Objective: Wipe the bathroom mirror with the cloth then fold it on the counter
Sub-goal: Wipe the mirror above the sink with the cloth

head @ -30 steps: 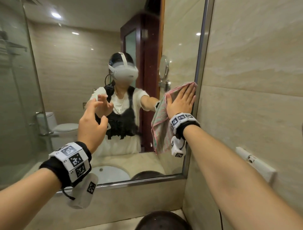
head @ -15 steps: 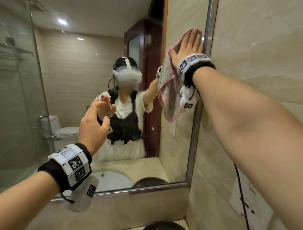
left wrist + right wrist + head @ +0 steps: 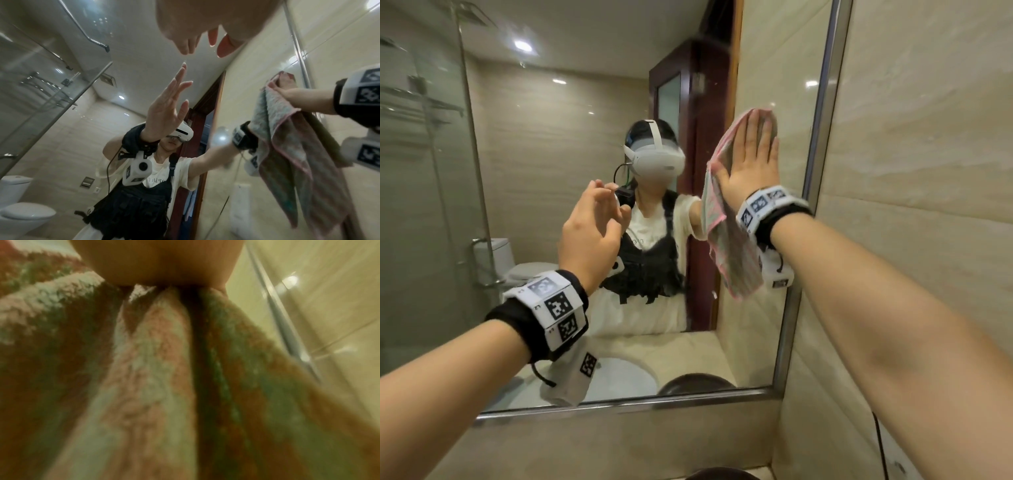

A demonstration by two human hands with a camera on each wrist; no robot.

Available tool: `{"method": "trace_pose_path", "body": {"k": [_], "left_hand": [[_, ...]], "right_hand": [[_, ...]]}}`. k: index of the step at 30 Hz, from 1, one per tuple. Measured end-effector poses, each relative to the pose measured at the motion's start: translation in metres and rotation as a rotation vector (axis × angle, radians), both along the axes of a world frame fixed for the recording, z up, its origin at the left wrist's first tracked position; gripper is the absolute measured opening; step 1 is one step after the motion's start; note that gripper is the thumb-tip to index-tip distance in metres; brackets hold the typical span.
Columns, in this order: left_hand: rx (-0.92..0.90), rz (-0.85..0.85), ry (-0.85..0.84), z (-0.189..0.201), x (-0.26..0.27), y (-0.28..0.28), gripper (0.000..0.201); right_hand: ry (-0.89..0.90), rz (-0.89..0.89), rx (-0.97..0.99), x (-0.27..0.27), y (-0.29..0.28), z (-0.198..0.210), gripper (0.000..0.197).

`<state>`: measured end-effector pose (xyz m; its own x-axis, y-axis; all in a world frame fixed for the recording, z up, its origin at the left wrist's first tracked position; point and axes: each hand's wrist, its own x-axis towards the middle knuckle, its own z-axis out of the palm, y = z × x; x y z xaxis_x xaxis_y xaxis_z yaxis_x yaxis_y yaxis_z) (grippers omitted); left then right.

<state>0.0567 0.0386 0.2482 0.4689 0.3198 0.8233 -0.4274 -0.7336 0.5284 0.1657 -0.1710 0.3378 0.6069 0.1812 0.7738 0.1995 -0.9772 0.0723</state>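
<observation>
A pink and green striped cloth (image 3: 732, 246) hangs against the mirror (image 3: 571, 144) near its right frame. My right hand (image 3: 753, 161) presses it flat on the glass with straight fingers; the cloth's lower part dangles below my wrist. The left wrist view shows the same cloth (image 3: 287, 146) under that hand (image 3: 287, 95). In the right wrist view the cloth (image 3: 144, 378) fills the frame, blurred. My left hand (image 3: 592, 222) is raised in front of the mirror, fingers relaxed and holding nothing; its fingertips (image 3: 185, 47) show at the top of the left wrist view.
A metal frame (image 3: 815, 171) edges the mirror on the right, with tiled wall (image 3: 928, 171) beyond it. A dark round object (image 3: 722, 474) sits at the bottom edge. The mirror reflects a basin (image 3: 619, 377), toilet (image 3: 517, 270) and glass shower screen.
My right hand slid the cloth up the mirror's right side, then came back down part of the way and a little left. The left hand stayed raised and empty.
</observation>
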Motion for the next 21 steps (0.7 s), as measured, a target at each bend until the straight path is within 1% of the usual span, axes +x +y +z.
{"method": "trace_pose_path", "body": {"k": [3,5,9,12,16,18,21], "left_hand": [[0.01,-0.011,0.013,-0.004,-0.002,-0.004,0.039],[0.023,-0.006,0.028,-0.007,-0.003,-0.007,0.041],[0.037,0.018,0.034,-0.005,-0.005,-0.008,0.04],[0.024,0.016,0.018,-0.001,-0.003,-0.007,0.04],[0.02,-0.028,0.0,0.002,-0.001,-0.01,0.041],[0.025,-0.028,-0.013,0.003,0.0,-0.011,0.04],[0.032,-0.029,-0.04,0.006,0.002,-0.01,0.04]], "right_hand": [[0.025,0.07,-0.101,-0.007,0.023,-0.037,0.085],[0.057,0.113,-0.12,-0.007,0.032,-0.051,0.086],[0.086,0.135,-0.15,-0.004,0.024,-0.044,0.083],[0.065,0.097,-0.124,-0.001,0.018,-0.013,0.083],[0.021,0.069,-0.045,0.0,0.018,0.054,0.086],[0.01,0.073,-0.008,0.0,0.017,0.081,0.087],[-0.011,0.073,0.053,0.005,0.021,0.1,0.086]]}}
